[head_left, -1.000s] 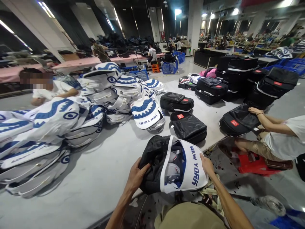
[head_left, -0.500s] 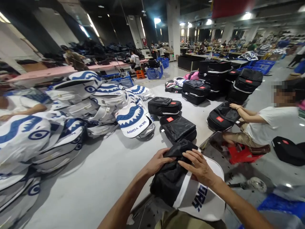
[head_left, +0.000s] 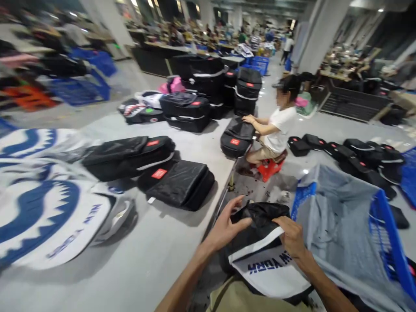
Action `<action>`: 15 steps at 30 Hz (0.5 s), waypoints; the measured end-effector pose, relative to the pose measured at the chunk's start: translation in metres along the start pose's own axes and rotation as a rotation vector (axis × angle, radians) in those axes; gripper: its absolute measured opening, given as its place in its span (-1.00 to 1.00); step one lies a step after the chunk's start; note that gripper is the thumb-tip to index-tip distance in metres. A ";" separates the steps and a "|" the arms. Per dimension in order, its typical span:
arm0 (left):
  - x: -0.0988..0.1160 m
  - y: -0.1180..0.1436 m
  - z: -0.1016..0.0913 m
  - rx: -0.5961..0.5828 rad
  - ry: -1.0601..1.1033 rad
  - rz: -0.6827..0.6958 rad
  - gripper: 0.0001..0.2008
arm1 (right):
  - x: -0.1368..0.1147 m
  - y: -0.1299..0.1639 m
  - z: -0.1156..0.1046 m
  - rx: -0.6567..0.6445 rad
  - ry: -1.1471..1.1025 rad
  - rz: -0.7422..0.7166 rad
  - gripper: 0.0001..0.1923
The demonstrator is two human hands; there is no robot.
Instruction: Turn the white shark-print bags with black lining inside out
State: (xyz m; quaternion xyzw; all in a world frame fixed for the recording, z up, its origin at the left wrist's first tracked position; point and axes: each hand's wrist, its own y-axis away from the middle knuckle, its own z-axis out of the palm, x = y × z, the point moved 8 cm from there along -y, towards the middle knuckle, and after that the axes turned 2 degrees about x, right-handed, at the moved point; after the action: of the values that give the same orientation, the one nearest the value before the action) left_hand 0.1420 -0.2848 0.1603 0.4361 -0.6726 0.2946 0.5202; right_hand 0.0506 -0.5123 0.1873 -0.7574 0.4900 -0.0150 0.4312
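I hold a black and white backpack [head_left: 269, 264] with blue "NEW YORK" lettering over my lap, just past the table edge. My left hand [head_left: 227, 225] grips its black fabric top on the left. My right hand [head_left: 292, 236] pinches the edge where black meets white. A blue crate lined with grey fabric [head_left: 344, 229] stands close on my right.
White and blue shark-pattern backpacks [head_left: 42, 208] pile on the grey table [head_left: 136, 268] at left. Black backpacks [head_left: 178, 184] with red labels lie ahead. A seated person in a white shirt [head_left: 276, 130] handles a black bag [head_left: 235, 138]. More black bags [head_left: 367, 156] cover the floor at right.
My view has swung to the right, bringing the blue crate into sight. The backpack has come off the table toward my lap, and my hands have shifted on its top.
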 end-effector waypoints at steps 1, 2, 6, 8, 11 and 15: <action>0.001 -0.003 0.021 -0.006 -0.092 0.088 -0.05 | 0.011 0.009 -0.013 0.020 0.073 0.049 -0.68; 0.001 -0.006 0.044 -0.019 -0.204 0.185 0.02 | 0.021 0.016 -0.024 0.036 0.138 0.097 -0.66; 0.000 -0.033 0.117 0.023 -0.568 0.550 0.08 | 0.059 0.032 -0.054 0.074 0.281 0.247 -0.61; -0.005 -0.060 0.140 0.012 -0.612 0.635 0.08 | 0.086 0.035 -0.059 0.074 0.283 0.337 -0.64; -0.020 -0.111 0.163 -0.091 -0.618 0.616 0.07 | 0.142 0.036 -0.053 0.011 0.203 0.541 -0.69; -0.036 -0.174 0.183 -0.152 -0.538 0.542 -0.02 | 0.224 0.026 -0.032 -0.197 0.011 0.805 -0.71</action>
State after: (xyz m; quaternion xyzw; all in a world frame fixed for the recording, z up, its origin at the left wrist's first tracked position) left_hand 0.2195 -0.5084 0.0637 0.2645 -0.8958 0.2456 0.2592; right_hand 0.1335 -0.7057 0.1010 -0.5427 0.7487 0.1977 0.3254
